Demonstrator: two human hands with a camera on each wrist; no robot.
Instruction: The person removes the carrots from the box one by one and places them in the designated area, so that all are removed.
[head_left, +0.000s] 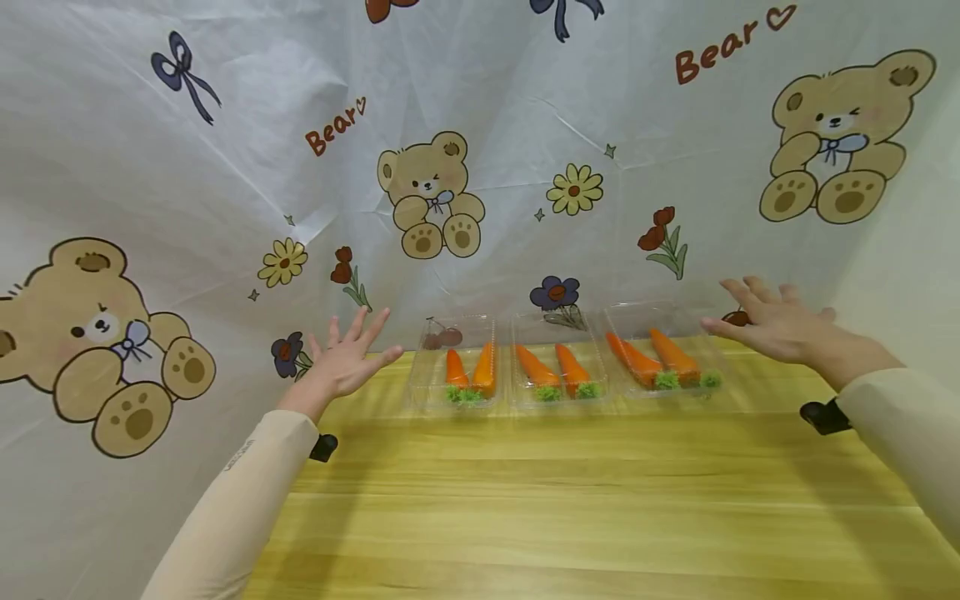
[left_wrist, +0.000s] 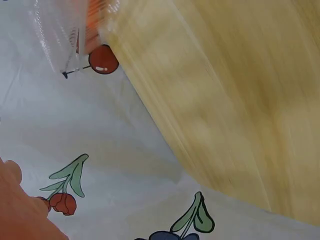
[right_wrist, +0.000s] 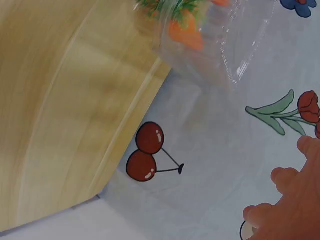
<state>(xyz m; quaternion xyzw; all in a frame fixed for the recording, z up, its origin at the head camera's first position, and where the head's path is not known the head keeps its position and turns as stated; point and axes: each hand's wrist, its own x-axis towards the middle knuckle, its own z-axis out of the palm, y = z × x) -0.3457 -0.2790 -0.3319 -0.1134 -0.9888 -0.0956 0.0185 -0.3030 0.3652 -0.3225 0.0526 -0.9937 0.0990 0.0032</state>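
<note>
My left hand (head_left: 342, 363) is held out with spread fingers, left of the row of boxes, holding nothing. On the other side, my right hand (head_left: 780, 323) is stretched out the same way, to the right of the row. Between them stand three clear plastic boxes with raised lids: a left box (head_left: 420, 385), a middle box (head_left: 521, 392) and a right box (head_left: 716, 354). Each contains two orange carrots with green tufts, such as the carrot (head_left: 483, 371) in the left one. Part of the right box (right_wrist: 192, 65) shows in the right wrist view.
The boxes stand along the back of a wooden table (head_left: 525, 500). Behind and beside it hangs a white cloth (head_left: 517, 108) printed with bears, flowers and bows. A black wrist mount shows under each forearm.
</note>
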